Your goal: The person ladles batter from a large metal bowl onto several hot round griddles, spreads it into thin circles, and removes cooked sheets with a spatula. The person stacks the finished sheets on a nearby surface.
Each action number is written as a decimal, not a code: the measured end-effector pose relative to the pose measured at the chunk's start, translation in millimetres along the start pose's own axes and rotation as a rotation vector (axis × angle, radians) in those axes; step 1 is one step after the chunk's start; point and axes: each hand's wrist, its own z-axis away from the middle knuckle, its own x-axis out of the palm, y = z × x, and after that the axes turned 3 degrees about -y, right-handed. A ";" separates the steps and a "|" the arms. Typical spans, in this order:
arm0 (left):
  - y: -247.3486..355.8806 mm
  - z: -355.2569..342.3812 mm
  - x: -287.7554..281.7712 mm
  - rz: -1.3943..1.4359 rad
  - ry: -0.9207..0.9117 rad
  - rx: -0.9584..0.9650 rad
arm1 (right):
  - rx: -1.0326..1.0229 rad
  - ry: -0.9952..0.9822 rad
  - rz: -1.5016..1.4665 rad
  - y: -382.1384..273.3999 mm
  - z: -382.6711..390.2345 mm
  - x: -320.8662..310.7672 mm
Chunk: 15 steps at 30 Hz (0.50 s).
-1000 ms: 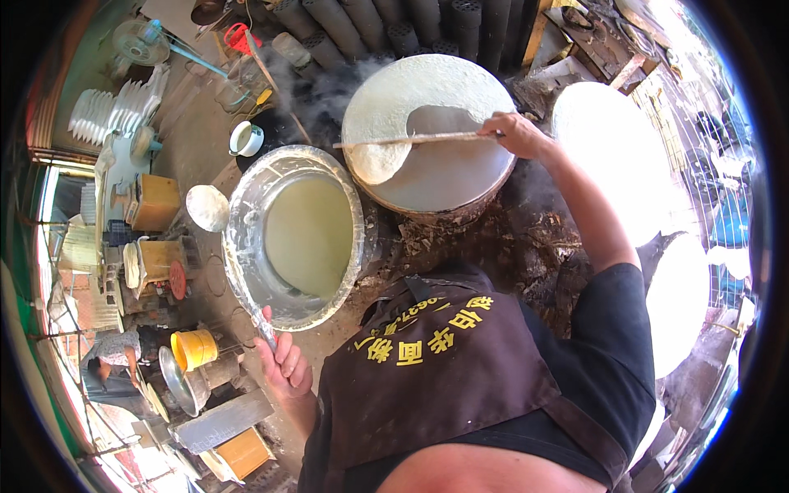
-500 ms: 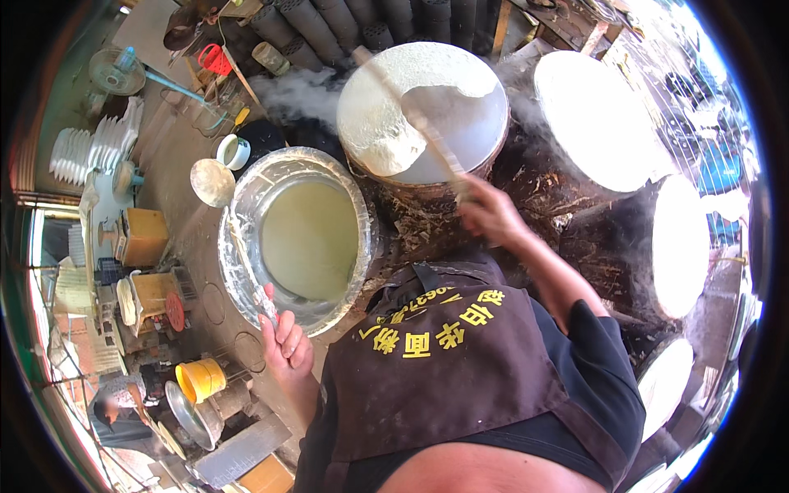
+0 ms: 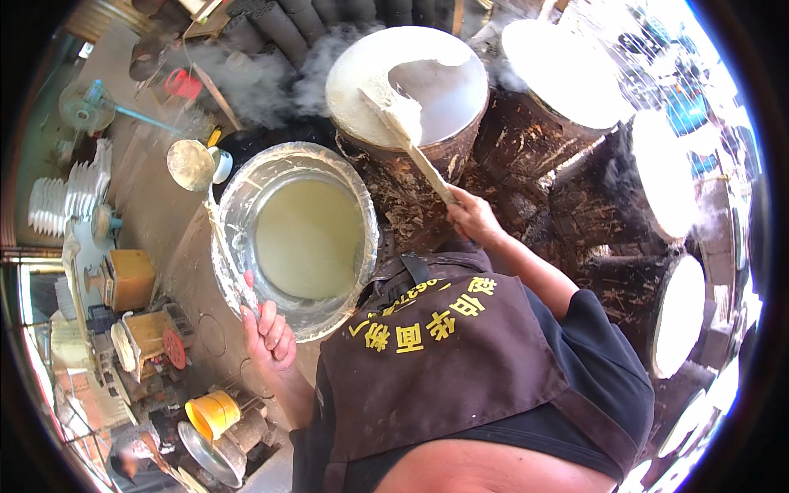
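Observation:
My right hand [image 3: 475, 217] grips the near end of a flat wooden paddle [image 3: 427, 171]. Its far end lies over a round steaming drum top [image 3: 448, 94], against the ragged edge of a thick white layer [image 3: 357, 72]. To the right of that edge the surface looks smoother and greyer. In my left hand [image 3: 271, 338] is the handle of a long ladle [image 3: 189, 165], its round bowl tilted beyond the left rim of a big metal pot [image 3: 370, 222]. Pale, cloudy liquid [image 3: 308, 238] stands in the pot.
More round-topped drums [image 3: 567, 74] curve along my right side, with glaring white tops. Black cylinders [image 3: 288, 25] stand at the back. On the left are a fan [image 3: 82, 107], a yellow bucket [image 3: 213, 413] and a person [image 3: 136, 452]. Steam drifts behind the pot.
My right hand has drawn the paddle back, so its far end sits nearer me on the white layer. My left hand keeps hold of the ladle. The whole view has shifted slightly.

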 end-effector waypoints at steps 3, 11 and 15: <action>5.0 -4.5 -9.9 0.016 -0.029 -0.053 | 0.007 0.056 0.049 7.0 20.2 -26.2; 7.7 -25.2 -2.1 0.048 -0.131 -0.137 | 0.000 0.236 0.087 -11.0 4.3 -35.9; -0.2 -26.8 8.3 0.047 -0.154 -0.113 | -0.231 0.118 0.440 6.0 15.0 -22.3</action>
